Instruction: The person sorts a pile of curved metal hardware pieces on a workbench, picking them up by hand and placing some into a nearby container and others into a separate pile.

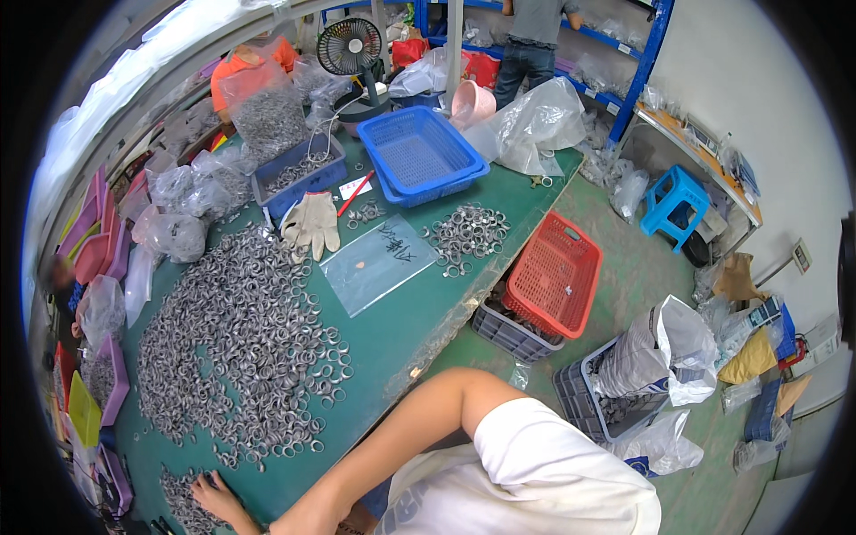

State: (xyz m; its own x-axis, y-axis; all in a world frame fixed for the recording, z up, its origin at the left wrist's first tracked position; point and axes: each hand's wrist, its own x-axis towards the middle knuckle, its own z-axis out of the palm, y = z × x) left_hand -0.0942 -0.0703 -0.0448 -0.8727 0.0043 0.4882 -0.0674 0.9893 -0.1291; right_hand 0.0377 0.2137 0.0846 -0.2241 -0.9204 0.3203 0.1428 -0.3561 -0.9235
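Observation:
At the lower left, my left hand (216, 501) lies over a small pile of grey metal rings (181, 499) on the green tabletop. Its fingers are spread and partly bent, touching the rings; nothing shows gripped in them. My right forearm (383, 450) crosses the lower middle of the view, and its hand falls outside the lower edge. Beyond my left hand spreads a much larger heap of grey rings (241, 339). A smaller cluster of rings (470, 234) lies toward the table's right edge, beside a clear plastic bag (378, 263) with dark handwriting.
White gloves (310, 225), a red pen (355, 193), stacked blue baskets (419, 153) and a black fan (349, 49) stand farther back. A red basket (555, 275) sits on a grey crate by the right edge. A blue stool (675, 205) is on the floor. Two other people are behind.

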